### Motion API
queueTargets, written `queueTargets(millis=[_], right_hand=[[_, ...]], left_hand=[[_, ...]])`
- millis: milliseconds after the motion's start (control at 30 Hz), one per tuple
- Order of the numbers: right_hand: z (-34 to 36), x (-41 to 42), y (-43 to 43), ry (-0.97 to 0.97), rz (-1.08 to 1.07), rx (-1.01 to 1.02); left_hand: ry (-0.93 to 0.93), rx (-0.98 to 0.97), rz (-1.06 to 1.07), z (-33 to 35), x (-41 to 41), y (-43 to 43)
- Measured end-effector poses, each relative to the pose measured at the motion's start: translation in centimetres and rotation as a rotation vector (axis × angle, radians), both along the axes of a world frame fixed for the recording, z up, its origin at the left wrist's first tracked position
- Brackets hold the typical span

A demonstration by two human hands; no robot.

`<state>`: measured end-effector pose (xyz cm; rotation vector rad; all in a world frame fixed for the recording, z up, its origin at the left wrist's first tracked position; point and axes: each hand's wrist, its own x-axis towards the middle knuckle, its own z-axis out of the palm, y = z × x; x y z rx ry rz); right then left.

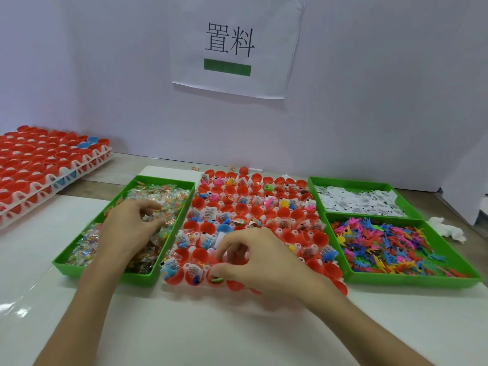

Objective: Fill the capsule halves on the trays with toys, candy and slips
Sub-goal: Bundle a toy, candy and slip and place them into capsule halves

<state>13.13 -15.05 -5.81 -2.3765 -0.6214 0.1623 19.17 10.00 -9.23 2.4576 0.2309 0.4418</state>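
1. Red capsule halves point(282, 213) sit open side up in a white tray point(196, 236) at the middle of the worktop point(184, 326). One blue half point(224, 229) sits among them.
2. Many halves hold a white printed slip, a small coloured toy or a candy packet; several in the middle rows hold nothing.
3. Our right hand point(261, 260) hovers over the tray's near rows. Its fingers point(232, 240) are curled, with the thumb down by a half that holds something green and yellow. We cannot tell whether it grips anything.
4. Our left hand point(129, 223) is in the green bin point(87, 270) just left of the tray. Its fingers point(148, 206) curl round some of the candy packets point(169, 196) there.
5. Just right of the tray stand two more green bins. The far one point(343, 182) holds slips point(359, 202) and the near one point(412, 282) holds bright plastic toys point(383, 241).
6. A closed red capsule point(243, 170) lies behind the tray.
7. Stacked trays point(39, 165) of mostly red halves stand at the far left.
8. A crumpled tissue point(446, 228) lies right of the bins, and a paper sign point(232, 48) hangs on the wall.
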Motion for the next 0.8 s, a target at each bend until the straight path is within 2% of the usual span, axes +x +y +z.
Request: queueTargets(millis=[133,267,333,400,467,500,800], right_hand=[[1.0,2.6,-3.6,-0.043,-0.145,0.014],[1.4,7.6,-10.2,-0.174,-0.523,0.069],[1.0,9.9,-14.1,-0.218,-0.721,-0.012],[0.1,11.8,-17.7,-0.151,-0.823,-0.203],[-0.8,12.6,-19.9,-0.026,-0.826,-0.376],[-1.2,12.8,-20.4,0.002,-0.818,-0.387],[-2.4,12.3,-21.1,-0.096,-0.821,-0.156]], left_hand=[[-0.048,-0.01,-0.004,0.1,-0.1,-0.2],[-0.065,-0.01,-0.012,0.1,-0.2,-0.4],[-0.078,-0.031,-0.011,0.1,-0.2,-0.4],[-0.111,-0.052,-0.008,0.0,-0.3,-0.3],[-0.156,-0.077,0.001,0.1,-0.4,-0.3],[-0.181,-0.086,0.006,0.2,-0.4,-0.3],[-0.359,-0.118,-0.035,1.0,-1.1,-0.8]])
